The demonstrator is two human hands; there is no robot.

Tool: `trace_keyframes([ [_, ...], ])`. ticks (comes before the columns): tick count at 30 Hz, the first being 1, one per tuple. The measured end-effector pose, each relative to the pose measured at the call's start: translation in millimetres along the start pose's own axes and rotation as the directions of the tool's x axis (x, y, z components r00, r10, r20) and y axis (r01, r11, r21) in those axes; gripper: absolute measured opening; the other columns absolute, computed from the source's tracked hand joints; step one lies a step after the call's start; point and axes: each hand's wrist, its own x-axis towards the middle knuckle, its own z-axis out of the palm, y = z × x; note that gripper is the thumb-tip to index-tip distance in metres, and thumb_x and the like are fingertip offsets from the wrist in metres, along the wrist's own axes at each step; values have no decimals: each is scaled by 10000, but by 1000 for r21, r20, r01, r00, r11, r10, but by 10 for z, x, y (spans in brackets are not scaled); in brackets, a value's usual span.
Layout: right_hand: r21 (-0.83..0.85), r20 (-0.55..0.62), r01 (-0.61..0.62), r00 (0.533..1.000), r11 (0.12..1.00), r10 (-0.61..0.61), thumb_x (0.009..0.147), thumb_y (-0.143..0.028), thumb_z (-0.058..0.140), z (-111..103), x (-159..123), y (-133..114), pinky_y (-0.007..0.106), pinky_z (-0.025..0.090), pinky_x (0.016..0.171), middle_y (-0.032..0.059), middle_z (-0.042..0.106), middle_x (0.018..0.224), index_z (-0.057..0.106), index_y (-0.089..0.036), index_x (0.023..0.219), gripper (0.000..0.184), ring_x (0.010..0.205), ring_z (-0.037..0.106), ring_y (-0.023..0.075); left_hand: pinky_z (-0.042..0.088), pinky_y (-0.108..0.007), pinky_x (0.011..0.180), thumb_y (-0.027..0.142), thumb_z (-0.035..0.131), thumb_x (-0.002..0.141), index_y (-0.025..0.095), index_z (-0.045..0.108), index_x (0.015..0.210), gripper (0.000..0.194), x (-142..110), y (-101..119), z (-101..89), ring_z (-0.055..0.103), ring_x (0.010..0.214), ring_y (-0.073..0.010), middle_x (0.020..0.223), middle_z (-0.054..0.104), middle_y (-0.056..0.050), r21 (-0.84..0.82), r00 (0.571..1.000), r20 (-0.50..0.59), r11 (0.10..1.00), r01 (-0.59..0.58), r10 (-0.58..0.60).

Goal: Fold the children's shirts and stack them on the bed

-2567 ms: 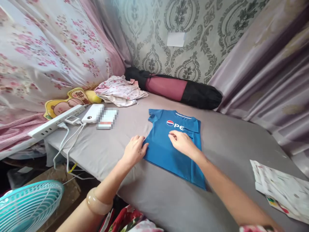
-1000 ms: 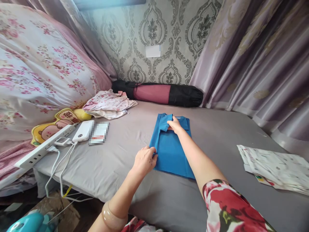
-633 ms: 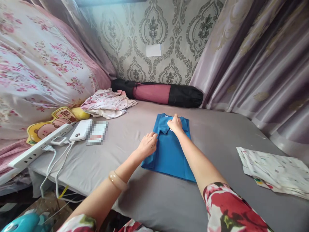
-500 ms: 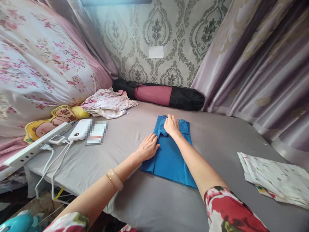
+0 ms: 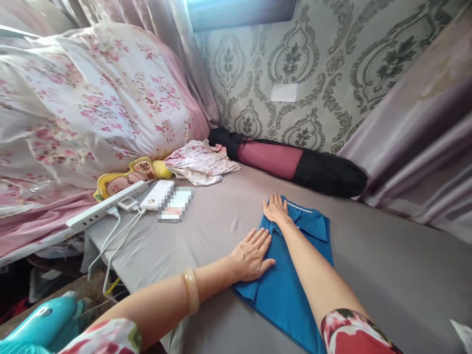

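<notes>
A blue collared shirt, folded into a rectangle, lies flat on the grey sheet with its collar end away from me. My left hand rests on the shirt's left edge, palm down, fingers stretched out and the thumb apart. Farther up, my right hand lies flat on the upper left corner near the collar, its fingers extended. Neither hand grips anything. My right forearm crosses over the shirt and hides part of its right side.
At the left are a white power strip with cables, a white power bank and a blurred flat item. Crumpled patterned cloth and a black and pink roll bag lie along the back. A turquoise object stands lower left.
The view has turned left, so the folded white cloth at right is nearly out of frame. My right hand has shifted from the collar's middle to the shirt's upper left corner.
</notes>
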Motion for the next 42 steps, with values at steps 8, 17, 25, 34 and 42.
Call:
trace_keyframes([
  [8,74,-108,22,994,997,-14,987,-405,263,80,0,27,475,84,1183,135,282,1582,332,-73,1496,611,1471,167,262,142,-506,1195,609,200,972,90,230,1534,766,-13,-4,-52,144,1489,-309,1590,214,-180,-24,998,47,999,-30,31],
  [17,246,20,6,1000,969,-12,1011,-414,196,-159,-50,78,454,39,1198,94,198,1615,271,-113,1526,601,1493,103,213,146,-538,1193,626,162,969,63,268,1514,790,-27,51,-240,166,1483,-313,1583,228,-198,26,989,147,1000,-6,2],
  [25,159,-32,100,995,982,-96,1006,-394,230,19,-590,-43,445,46,1200,138,202,1606,297,-50,1510,614,1490,121,243,150,-490,1210,614,197,975,78,273,1512,763,-285,118,-244,141,1490,-273,1587,222,-185,-17,988,144,999,-49,51],
  [34,289,7,79,996,954,-84,989,-451,300,-62,-483,49,389,144,1185,81,312,1579,393,-160,1478,578,1461,231,211,164,-488,1218,613,232,974,123,280,1513,731,-307,105,-244,152,1489,-248,1592,237,-151,-63,992,120,998,-20,28],
  [42,227,-214,-339,897,913,387,934,-316,445,-319,-439,562,446,299,1059,161,582,1269,666,-144,1145,351,1249,457,307,181,-516,1211,622,261,967,131,331,1485,717,-330,117,-239,211,1479,-258,1573,299,-147,-118,999,50,993,11,-5],
])
